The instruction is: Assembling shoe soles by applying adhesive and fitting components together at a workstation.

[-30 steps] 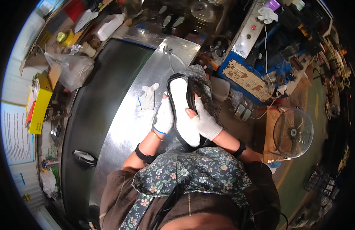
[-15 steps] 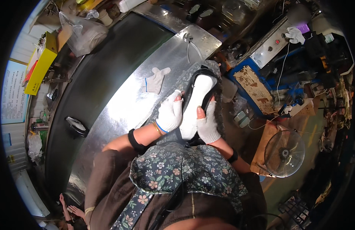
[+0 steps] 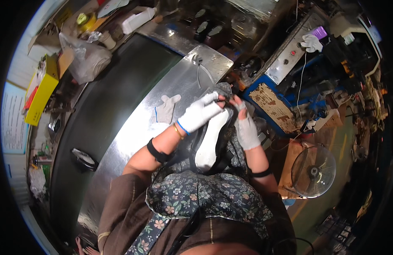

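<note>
A black shoe (image 3: 211,140) with a long white sole-shaped piece along its face lies over my lap. Its wider end points toward me. My left hand (image 3: 201,112), in a white fingerless-tipped glove, has its fingers closed on the dark rim at the far end. Opposite it, my right hand (image 3: 246,127), gloved alike, pinches the same rim from the right. Both sets of fingertips nearly meet there, and they partly hide the shoe's end. A floral apron (image 3: 196,193) covers my lap below the shoe.
On the metal ledge (image 3: 132,119) at left rest a loose pale glove (image 3: 166,109) and pincers (image 3: 197,61). A dark belt (image 3: 115,76) beyond carries another shoe (image 3: 84,159). A wire-caged fan (image 3: 313,171) and a blue-framed machine (image 3: 275,108) stand at right.
Both hands have slid from the shoe's sides up to its far end. The shoe sits slightly nearer to me, and the view has shifted a little.
</note>
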{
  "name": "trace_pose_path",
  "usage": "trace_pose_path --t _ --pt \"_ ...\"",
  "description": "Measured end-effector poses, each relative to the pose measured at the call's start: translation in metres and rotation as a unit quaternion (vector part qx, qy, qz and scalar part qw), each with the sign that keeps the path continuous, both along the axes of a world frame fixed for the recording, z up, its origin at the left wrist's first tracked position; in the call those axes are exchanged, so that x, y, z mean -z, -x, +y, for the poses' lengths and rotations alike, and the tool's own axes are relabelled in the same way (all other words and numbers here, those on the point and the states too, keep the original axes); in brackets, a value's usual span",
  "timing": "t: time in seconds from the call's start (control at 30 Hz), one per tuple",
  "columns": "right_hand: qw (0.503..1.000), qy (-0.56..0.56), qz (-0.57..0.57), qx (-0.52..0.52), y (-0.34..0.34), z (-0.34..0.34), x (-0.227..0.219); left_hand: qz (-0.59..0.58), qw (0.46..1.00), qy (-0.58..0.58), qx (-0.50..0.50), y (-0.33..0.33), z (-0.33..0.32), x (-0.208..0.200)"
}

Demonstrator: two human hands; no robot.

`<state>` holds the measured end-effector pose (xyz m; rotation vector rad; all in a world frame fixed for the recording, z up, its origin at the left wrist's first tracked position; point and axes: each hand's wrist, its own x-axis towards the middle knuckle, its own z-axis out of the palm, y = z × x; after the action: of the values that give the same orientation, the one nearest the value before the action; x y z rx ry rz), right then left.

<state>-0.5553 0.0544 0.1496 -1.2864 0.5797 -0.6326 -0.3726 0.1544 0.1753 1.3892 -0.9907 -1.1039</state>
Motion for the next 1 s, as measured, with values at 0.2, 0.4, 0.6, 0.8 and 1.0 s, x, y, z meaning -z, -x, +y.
trace_pose_path --t 0.2,0.4,0.6,0.8,1.0 --pt "0.989 0.125 -0.032 -0.074 -0.031 -0.004 -0.024 0.214 0.977 0.01 -0.002 -0.003 0.01 0.025" --pt "0.996 -0.016 0.021 -0.085 -0.033 -0.008 -0.044 -0.183 0.973 0.125 0.058 -0.015 0.004 0.043" --pt "0.987 0.159 0.005 0.006 -0.028 0.02 -0.027 -0.143 0.988 -0.047 0.034 -0.006 0.006 0.001" --pt "0.981 0.131 -0.015 -0.139 -0.007 -0.005 -0.039 0.002 0.99 0.041 0.134 -0.023 0.023 -0.003" --pt "0.973 -0.124 -0.12 -0.15 0.029 -0.046 -0.045 -0.331 0.941 -0.065 0.037 0.036 -0.003 -0.067"
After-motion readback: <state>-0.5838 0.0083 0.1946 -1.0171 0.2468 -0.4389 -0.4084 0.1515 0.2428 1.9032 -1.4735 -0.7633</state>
